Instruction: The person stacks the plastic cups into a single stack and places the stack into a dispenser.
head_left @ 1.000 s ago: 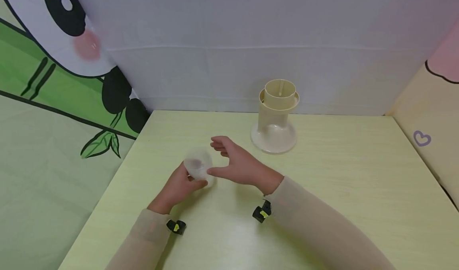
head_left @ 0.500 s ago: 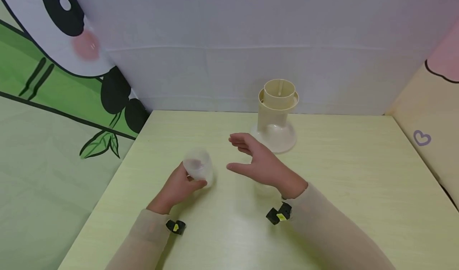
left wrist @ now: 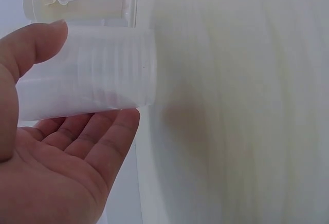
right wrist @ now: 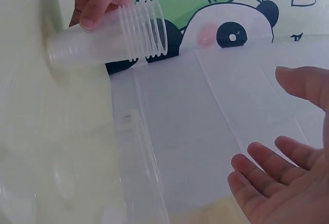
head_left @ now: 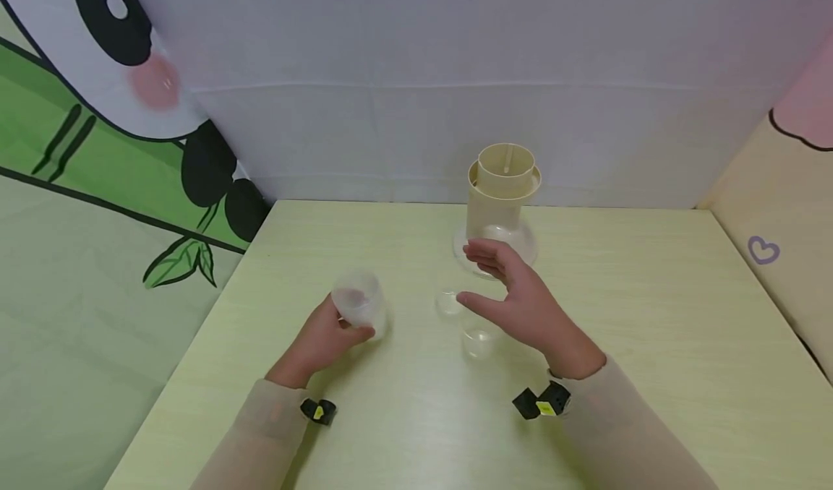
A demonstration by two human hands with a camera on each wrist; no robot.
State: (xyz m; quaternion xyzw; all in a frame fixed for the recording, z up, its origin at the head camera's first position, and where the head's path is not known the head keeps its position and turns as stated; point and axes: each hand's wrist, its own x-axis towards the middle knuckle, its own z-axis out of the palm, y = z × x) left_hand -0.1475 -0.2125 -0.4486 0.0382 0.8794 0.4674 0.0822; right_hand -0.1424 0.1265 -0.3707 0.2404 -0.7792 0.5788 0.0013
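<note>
In the head view my left hand (head_left: 332, 334) grips a stack of clear plastic cups (head_left: 360, 302), upright or nearly so, low over the table. The thumb lies on one side and the fingers on the other in the left wrist view, with the nested rims showing in the right wrist view. My right hand (head_left: 520, 298) is raised and holds nothing, thumb spread from the fingers. Beside and below it stands clear see-through ware (head_left: 478, 342), partly hidden by the hand; its exact shape and number are hard to make out. A clear rim (right wrist: 141, 136) shows in the right wrist view.
A cream cylinder (head_left: 491, 212) with a narrower tube inside stands on a clear round base (head_left: 460, 248) at the table's back. A white curtain rises behind, with a panda-print cloth (head_left: 176, 186) on the left. The pale tabletop (head_left: 651, 295) extends to the right.
My right hand has moved right, away from the cup stack, uncovering the clear ware on the table. My left hand and the cups have stayed almost still.
</note>
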